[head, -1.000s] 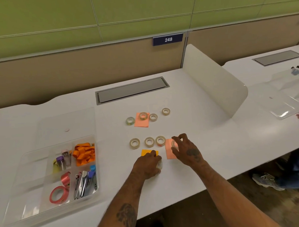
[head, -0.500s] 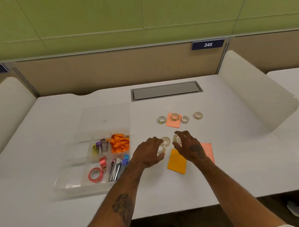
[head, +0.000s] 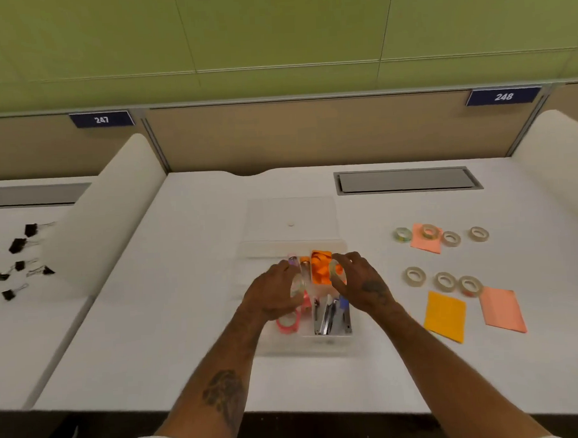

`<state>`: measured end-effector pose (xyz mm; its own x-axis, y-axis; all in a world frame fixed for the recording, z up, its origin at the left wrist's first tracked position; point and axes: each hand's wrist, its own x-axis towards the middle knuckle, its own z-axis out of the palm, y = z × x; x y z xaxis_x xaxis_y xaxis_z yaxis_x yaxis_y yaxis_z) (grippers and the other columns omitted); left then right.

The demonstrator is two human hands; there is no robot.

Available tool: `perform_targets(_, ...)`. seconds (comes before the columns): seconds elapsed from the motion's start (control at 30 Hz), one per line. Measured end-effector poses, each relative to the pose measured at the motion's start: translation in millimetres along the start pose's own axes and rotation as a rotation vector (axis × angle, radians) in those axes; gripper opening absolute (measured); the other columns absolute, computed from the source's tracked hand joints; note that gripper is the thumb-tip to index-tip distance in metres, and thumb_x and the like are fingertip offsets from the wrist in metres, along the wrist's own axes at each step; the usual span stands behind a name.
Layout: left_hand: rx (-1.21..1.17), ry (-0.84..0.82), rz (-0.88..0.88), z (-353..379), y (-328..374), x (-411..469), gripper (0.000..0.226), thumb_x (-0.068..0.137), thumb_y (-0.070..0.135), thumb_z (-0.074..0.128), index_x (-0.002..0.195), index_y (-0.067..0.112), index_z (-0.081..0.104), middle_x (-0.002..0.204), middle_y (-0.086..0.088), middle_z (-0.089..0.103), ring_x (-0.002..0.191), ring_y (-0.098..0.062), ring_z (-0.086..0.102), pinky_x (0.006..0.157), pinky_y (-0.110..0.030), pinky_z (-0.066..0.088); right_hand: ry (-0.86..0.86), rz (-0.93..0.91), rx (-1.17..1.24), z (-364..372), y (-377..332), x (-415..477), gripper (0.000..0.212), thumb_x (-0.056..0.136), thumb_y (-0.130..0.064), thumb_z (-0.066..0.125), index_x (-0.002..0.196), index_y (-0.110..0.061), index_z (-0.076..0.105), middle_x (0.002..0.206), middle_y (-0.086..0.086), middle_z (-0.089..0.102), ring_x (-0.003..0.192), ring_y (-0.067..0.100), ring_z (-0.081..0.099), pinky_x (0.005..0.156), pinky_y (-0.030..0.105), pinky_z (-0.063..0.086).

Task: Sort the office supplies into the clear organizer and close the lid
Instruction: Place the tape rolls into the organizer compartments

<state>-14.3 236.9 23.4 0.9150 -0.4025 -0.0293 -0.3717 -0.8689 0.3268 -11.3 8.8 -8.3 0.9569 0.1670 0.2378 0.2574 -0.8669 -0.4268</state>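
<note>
Currently in hand: setting two tape rolls into the clear organizer, which sits open on the counter under both hands
Left hand: fingers curled round a clear tape roll over the left compartments; blur hides the exact grip
Right hand: fingers pinch a second tape roll just beside the orange ribbon
Doing it well: choose a compartment with room (the pink tape roll marks a likely one); lower each roll flat before letting go; keep everything below the rim so the lid can shut
Left to do: seven loose tape rolls and three sticky notes lie to the right; lid lies open behind
</note>
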Motion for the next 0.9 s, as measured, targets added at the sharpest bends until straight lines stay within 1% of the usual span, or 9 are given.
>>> perform_targets(0.07, -0.006, -0.005, -0.036, -7.4, -28.7, -15.2, 0.061, 0.081, 0.045, 0.06, 0.135, 0.02, 0.046, 0.128, 0.0, 0.047, 0.113, -0.022, 0.052, 0.086, -0.038, 0.049, -0.017, -0.027, 0.009, 15.2, -26.2, 3.1, 0.046, 0.085, -0.032, 0.059, 0.128, -0.016, 0.056, 0.109, 0.013, 0.058, 0.091, 0.033, 0.06, 0.077, 0.038, 0.053)
perform_targets(0.17, -0.015, -0.013, -0.062, -14.0, -65.3, -36.8, 0.054, 0.082, 0.042, 0.061, 0.131, 0.023, 0.05, 0.128, 0.002, 0.046, 0.107, -0.022, 0.056, 0.081, -0.035, 0.05, -0.046, -0.044, 0.01, 37.8, -60.7, 7.7, 0.047, 0.084, -0.035, 0.059, 0.127, -0.017, 0.056, 0.11, 0.014, 0.058, 0.096, 0.034, 0.059, 0.079, 0.041, 0.054)
perform_targets(0.23, -0.013, -0.036, -0.066, -15.7, -82.6, -49.1, 0.054, 0.082, 0.04, 0.062, 0.132, 0.023, 0.05, 0.128, 0.001, 0.045, 0.105, -0.022, 0.057, 0.081, -0.034, 0.049, -0.059, -0.042, -0.006, 51.5, -79.2, 5.2, 0.048, 0.084, -0.032, 0.063, 0.128, -0.017, 0.056, 0.116, 0.016, 0.058, 0.1, 0.035, 0.06, 0.08, 0.04, 0.053)
perform_targets(0.3, -0.011, -0.052, -0.068, -16.5, -94.8, -57.0, 0.054, 0.083, 0.039, 0.063, 0.132, 0.022, 0.05, 0.128, 0.0, 0.045, 0.105, -0.023, 0.058, 0.081, -0.034, 0.049, -0.081, -0.05, -0.027, 61.3, -94.1, 2.4, 0.051, 0.085, -0.033, 0.064, 0.132, -0.017, 0.053, 0.125, 0.017, 0.055, 0.109, 0.036, 0.057, 0.085, 0.042, 0.053)
perform_targets(0.4, -0.02, -0.081, -0.059, -13.6, -105.2, -65.1, 0.054, 0.084, 0.042, 0.063, 0.133, 0.023, 0.05, 0.128, 0.0, 0.047, 0.108, -0.022, 0.056, 0.085, -0.034, 0.049, -0.097, -0.078, -0.034, 68.2, -111.8, -0.7, 0.051, 0.084, -0.032, 0.067, 0.131, -0.016, 0.053, 0.126, 0.017, 0.055, 0.118, 0.036, 0.053, 0.087, 0.045, 0.053)
perform_targets(0.53, 0.057, -0.076, 0.006, -6.9, -109.1, -64.9, 0.056, 0.084, 0.051, 0.06, 0.132, 0.023, 0.052, 0.124, 0.0, 0.052, 0.115, -0.021, 0.047, 0.091, -0.034, 0.042, -0.12, -0.093, -0.017, 71.3, -125.8, 2.6, 0.05, 0.084, -0.03, 0.067, 0.13, -0.017, 0.053, 0.127, 0.015, 0.055, 0.11, 0.031, 0.057, 0.084, 0.039, 0.053)
perform_targets(0.63, 0.101, -0.101, 0.038, -3.8, -107.3, -64.5, 0.057, 0.082, 0.056, 0.059, 0.13, 0.024, 0.055, 0.12, -0.001, 0.056, 0.114, -0.022, 0.046, 0.094, -0.036, 0.04, -0.171, -0.074, 0.014, 74.3, -130.8, 6.4, 0.05, 0.084, -0.031, 0.066, 0.13, -0.017, 0.051, 0.128, 0.015, 0.052, 0.105, 0.029, 0.059, 0.083, 0.039, 0.056)
perform_targets(0.77, 0.136, -0.112, 0.045, -2.2, -109.0, -65.9, 0.059, 0.081, 0.06, 0.058, 0.129, 0.024, 0.057, 0.119, -0.001, 0.058, 0.113, -0.021, 0.047, 0.097, -0.036, 0.037, -0.201, -0.102, -0.018, 77.2, -135.9, 7.0, 0.052, 0.082, -0.033, 0.066, 0.129, -0.018, 0.05, 0.123, 0.013, 0.054, 0.094, 0.028, 0.062, 0.076, 0.037, 0.057)
perform_targets(0.9, 0.118, -0.098, 0.046, -2.1, -110.4, -66.0, 0.064, 0.08, 0.062, 0.058, 0.131, 0.023, 0.056, 0.123, 0.001, 0.058, 0.117, -0.02, 0.046, 0.101, -0.035, 0.032, -0.203, -0.13, -0.062, 77.7, -136.6, 8.8, 0.054, 0.082, -0.037, 0.064, 0.13, -0.02, 0.048, 0.121, 0.012, 0.058, 0.099, 0.027, 0.06, 0.078, 0.039, 0.056)
